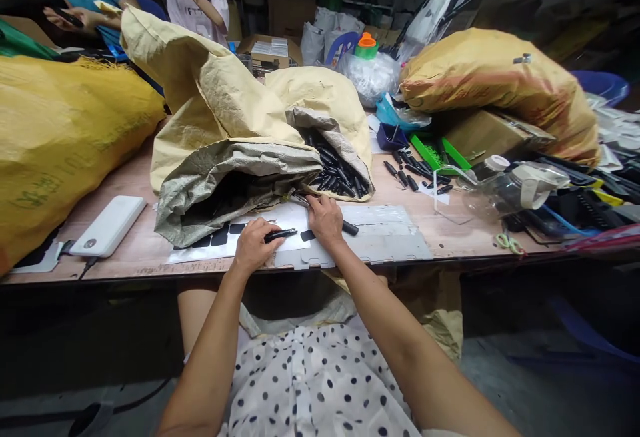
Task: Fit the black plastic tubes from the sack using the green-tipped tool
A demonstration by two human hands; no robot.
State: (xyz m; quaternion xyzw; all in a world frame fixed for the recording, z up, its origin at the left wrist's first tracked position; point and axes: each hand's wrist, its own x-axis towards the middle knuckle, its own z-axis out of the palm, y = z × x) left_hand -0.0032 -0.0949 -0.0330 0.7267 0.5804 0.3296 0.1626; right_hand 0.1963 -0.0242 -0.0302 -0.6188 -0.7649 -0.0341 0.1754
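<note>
My left hand (257, 245) is closed around a slim black pen-like tube (281, 234), which points right over the white sheet. To its right, my right hand (326, 222) has its fingers pinched on a thin metal-looking tool (299, 199) whose exact kind is too small to tell. A black cylinder (350, 228) lies beside the right hand on a grey-white board (385, 237). Black rounded patches (220, 235) show on the white sheet (193, 254) near my left hand. Just beyond my hands, a cream sack (240, 157) gapes open, its inside dark.
A second sack (320, 83) spills black tubes (337, 173). Right are a green tray (440, 153), loose black parts (407, 173), a clear bottle (505, 190) and scissors (510, 243). A white power bank (110, 225) and yellow sack (65, 137) sit left. Two people work opposite.
</note>
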